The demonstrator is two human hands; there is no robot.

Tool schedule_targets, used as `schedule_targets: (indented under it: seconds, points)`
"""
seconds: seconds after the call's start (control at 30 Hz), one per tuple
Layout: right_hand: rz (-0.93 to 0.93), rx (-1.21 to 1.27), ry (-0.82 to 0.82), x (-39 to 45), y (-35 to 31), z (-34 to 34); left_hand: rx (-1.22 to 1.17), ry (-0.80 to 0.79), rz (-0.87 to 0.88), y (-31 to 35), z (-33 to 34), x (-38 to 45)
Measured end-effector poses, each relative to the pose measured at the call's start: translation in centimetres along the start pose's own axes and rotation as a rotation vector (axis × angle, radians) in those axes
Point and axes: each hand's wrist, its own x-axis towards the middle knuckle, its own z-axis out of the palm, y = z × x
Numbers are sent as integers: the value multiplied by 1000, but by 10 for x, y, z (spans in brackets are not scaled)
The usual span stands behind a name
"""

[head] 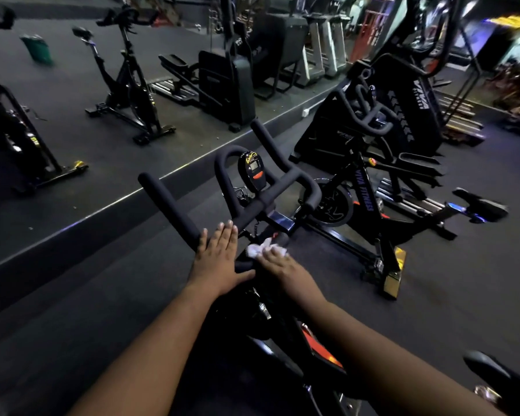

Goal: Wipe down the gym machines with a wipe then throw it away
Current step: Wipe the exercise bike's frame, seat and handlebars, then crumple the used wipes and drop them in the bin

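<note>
left hand laid flat, fingers straight and together, on the near end of the handlebar of the spin bike. right hand just beside it, fingers curled over a crumpled white wipe pressed to the bar's centre. handlebar's long axis running away and leftward from the wipe; unwiped grip nearer the left hand, console straight ahead. underside of wipe and right fingertips hidden. green bin, blurred, well apart at far left. bike frame below cut off in shadow.
</note>
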Motion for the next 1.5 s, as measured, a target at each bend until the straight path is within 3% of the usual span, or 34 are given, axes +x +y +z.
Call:
schedule_targets:
  seconds: [0.07, 0.17, 0.23, 0.37, 0.5, 0.63, 0.73, 0.97, 1.23, 1.37, 1.5]
  points:
    - [-75, 94, -18, -11, -11, 3, -44, -18, -16, 3, -2, -2]
    - [26, 275, 20, -24, -6, -11, -60, -41, -3, 11, -2, -10]
    - [178, 388, 169, -36, 1, -24, -82, -46, 31, 22, 1, -17]
    - [303, 498, 377, -71, 13, -38, -255, 15, 134, 71, 0, -26]
    - [419, 634, 458, -132, 37, -55, -644, 33, 197, 149, -7, -38]
    - [507, 691, 570, -211, 68, -77, -1108, -57, 208, 229, -19, -64]
    - [562, 657, 638, -283, 94, -98, -1173, -45, 265, 299, -26, -84]
    - [702, 625, 837, -445, 141, -147, -1337, -202, 345, 460, -32, -141]
    - [732, 347, 1023, -605, 162, -187, -1513, -366, 413, 624, -54, -223]
    - [754, 212, 973, -659, 174, -196, -1571, -511, 401, 683, -58, -246]
    - [913, 167, 975, -709, 199, -200, -1580, -711, 462, 730, -54, -253]
